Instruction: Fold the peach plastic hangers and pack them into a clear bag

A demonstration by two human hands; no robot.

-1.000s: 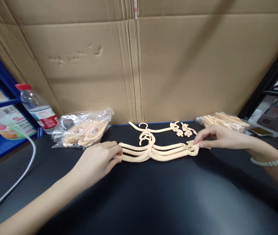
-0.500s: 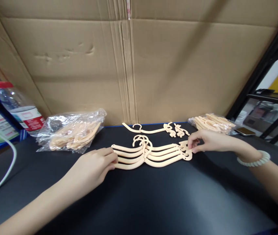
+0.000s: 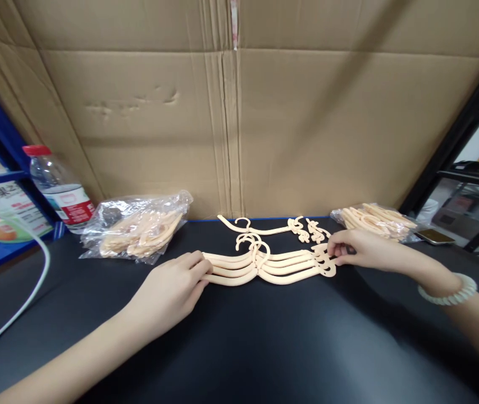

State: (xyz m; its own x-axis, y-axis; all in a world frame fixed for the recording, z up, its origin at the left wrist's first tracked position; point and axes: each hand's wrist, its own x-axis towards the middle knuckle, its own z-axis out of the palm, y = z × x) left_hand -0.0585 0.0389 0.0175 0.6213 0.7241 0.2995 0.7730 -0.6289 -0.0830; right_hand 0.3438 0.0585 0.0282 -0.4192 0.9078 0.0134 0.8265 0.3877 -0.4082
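Several cream plastic hangers (image 3: 273, 266) lie side by side, overlapping, in the middle of the black table (image 3: 264, 348). My left hand (image 3: 172, 292) rests on the table with its fingers curled against the hangers' left ends. My right hand (image 3: 359, 248), with a pale bead bracelet on the wrist, pinches the ornate right ends of the same stack. One more hanger (image 3: 273, 227) lies alone just behind the stack, near the table's far edge.
A clear bag of hangers (image 3: 138, 227) lies at the back left, another bag of hangers (image 3: 376, 219) at the back right beside a phone (image 3: 433, 237). A water bottle (image 3: 60, 188) stands far left by blue shelving. A white cable (image 3: 16, 311) curves across the left. Cardboard (image 3: 239, 112) walls the back.
The hangers have been squeezed closer together into a tighter stack. Both hands stay at the stack's ends, and the view has shifted slightly.
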